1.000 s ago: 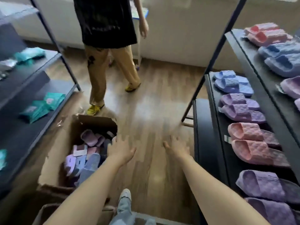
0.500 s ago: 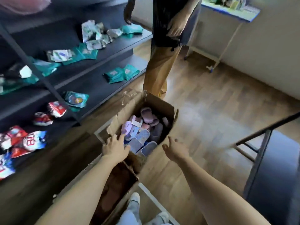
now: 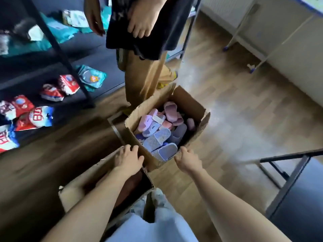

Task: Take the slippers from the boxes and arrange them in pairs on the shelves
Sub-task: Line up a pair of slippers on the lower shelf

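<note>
A room with a wood-look plank floor (image 3: 236, 119), seen from a head-worn camera looking down. On the left, a dark metal shelving unit (image 3: 97, 55) is holding crumpled red-and-white packets (image 3: 68, 83) and teal packets (image 3: 92, 78). One packet is showing large red characters, too blurred to read.

In the middle of the floor, an open brown cardboard box (image 3: 190, 103) is holding a jumbled heap of pink, purple and lilac-blue plastic slippers (image 3: 160, 137). The nearest lilac-blue ones are lying with their long axes slanting from near left to far right. One is carrying a white tag (image 3: 158, 118), unreadable.

A second person in a black top and tan trousers (image 3: 143, 81) is standing right behind this box. A second brown cardboard box (image 3: 83, 182) is sitting nearer, touching the first.

The left hand (image 3: 128, 158) is hovering over that nearer box's far rim, fingers spread and empty. The right hand (image 3: 187, 159) is at the slipper box's near corner, fingers loosely bent and empty. Whether it is touching the card cannot be told.

A dark shelf frame (image 3: 288, 180) is standing at the right.
</note>
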